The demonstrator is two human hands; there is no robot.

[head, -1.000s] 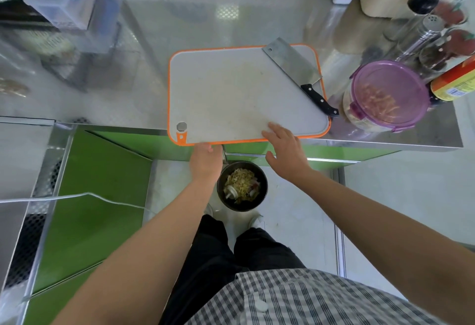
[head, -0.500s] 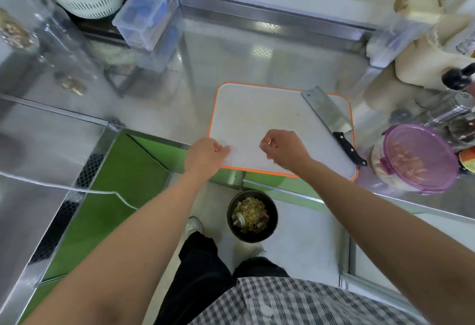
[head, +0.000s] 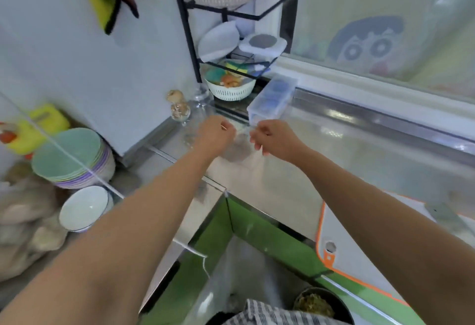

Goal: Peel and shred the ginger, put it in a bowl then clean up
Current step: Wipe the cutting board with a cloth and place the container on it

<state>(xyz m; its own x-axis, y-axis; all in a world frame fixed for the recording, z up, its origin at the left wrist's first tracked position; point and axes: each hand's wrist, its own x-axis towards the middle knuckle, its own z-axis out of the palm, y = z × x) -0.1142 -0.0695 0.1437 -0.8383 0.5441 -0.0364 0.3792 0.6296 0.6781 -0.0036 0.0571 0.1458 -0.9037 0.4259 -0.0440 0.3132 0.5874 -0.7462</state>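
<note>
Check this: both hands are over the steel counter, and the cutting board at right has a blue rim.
Not blue: the head view shows an orange rim on the cutting board. Left hand and right hand are over the steel counter.

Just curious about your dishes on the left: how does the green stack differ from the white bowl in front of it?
The stack is many pale green dishes piled up, with purple rims lower down; the bowl is white with a thin dark rim line. The stack is wide and shallow; the bowl is smaller and deeper. Both are round dishes on the counter.
</note>
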